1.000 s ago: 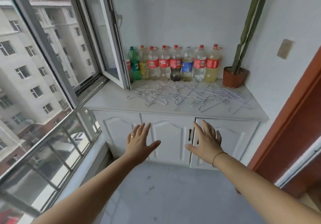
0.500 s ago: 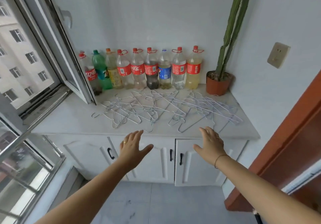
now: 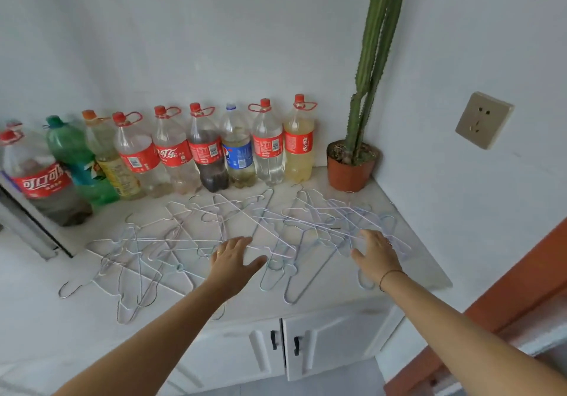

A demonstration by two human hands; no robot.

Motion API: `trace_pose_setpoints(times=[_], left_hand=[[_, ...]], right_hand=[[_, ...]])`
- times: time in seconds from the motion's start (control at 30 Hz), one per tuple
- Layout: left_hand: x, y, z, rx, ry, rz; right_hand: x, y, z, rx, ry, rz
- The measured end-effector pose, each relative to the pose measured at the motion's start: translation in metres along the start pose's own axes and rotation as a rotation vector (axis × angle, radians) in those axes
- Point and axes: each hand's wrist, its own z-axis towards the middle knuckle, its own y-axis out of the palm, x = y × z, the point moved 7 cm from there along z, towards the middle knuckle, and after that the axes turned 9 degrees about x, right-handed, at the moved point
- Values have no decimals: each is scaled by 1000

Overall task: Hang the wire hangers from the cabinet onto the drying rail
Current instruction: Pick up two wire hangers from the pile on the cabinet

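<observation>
Head view: left hand (image 3: 234, 260) and right hand (image 3: 376, 253) spread open over hangers (image 3: 303, 226). Light, springy, probably tangle-prone; I'd grab hooks nearest the fingers.

Wire hangers (image 3: 306, 213) lie under and between your left hand (image 3: 236, 260) and right hand (image 3: 376, 254) on the cabinet (image 3: 337, 303); bottles (image 3: 205, 150) stand beyond.

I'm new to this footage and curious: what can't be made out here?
Head view only:
- Drying rail: outside the frame.
- Wire hangers: overlapping tangle, uncountable; some lie under the left hand and right hand.
- Cactus: top cut off by the upper edge.
- Leftmost cola bottle: partly hidden by the window frame.
</observation>
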Motion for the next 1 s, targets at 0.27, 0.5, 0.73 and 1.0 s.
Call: trace_pose_setpoints(times=[0.27, 0.5, 0.73, 1.0], left_hand=[[5, 63, 72, -109, -63, -12], [10, 100, 122, -72, -228, -26], [11, 125, 136, -79, -334, -39], [-8, 121, 136, -98, -373, -9]], right_hand=[[34, 36, 98, -67, 57, -11], [61, 71, 181, -199, 32, -133], [72, 98, 225, -309, 30, -148], [83, 111, 241, -305, 106, 16]])
